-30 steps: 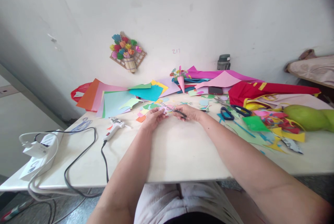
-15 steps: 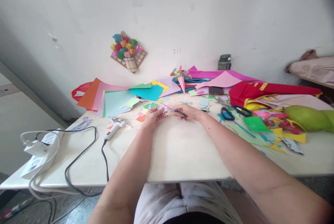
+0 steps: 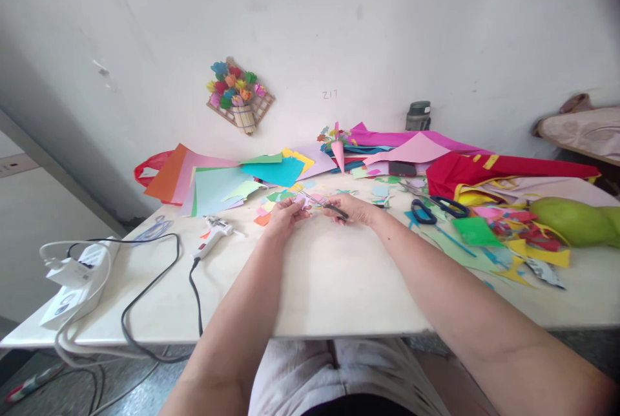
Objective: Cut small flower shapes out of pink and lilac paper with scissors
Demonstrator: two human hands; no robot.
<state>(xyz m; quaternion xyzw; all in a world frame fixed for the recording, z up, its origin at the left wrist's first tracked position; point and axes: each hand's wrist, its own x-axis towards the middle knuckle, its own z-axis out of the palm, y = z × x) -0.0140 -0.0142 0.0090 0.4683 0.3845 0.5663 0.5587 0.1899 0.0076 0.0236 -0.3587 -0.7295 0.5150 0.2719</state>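
Between the fingers of my left hand (image 3: 287,214) is a small piece of pale purple paper (image 3: 303,201). My right hand (image 3: 351,209) is closed around the dark handles of a small pair of scissors (image 3: 335,210), whose thin blades point left toward the paper. Whether the blades touch the paper is too small to tell. Cut paper scraps (image 3: 276,197) in several colours lie just behind both hands on the pale table (image 3: 349,287).
A white glue gun (image 3: 213,238) with a black cord lies left, near a power strip (image 3: 80,283). Larger scissors (image 3: 438,208), paper scraps and green fruit (image 3: 564,219) are at right. Coloured sheets (image 3: 220,187), a paper flower cone (image 3: 338,151) and a phone (image 3: 402,168) line the back.
The whole view has shifted very slightly. Both hands keep their places, the left on the paper and the right on the scissors.
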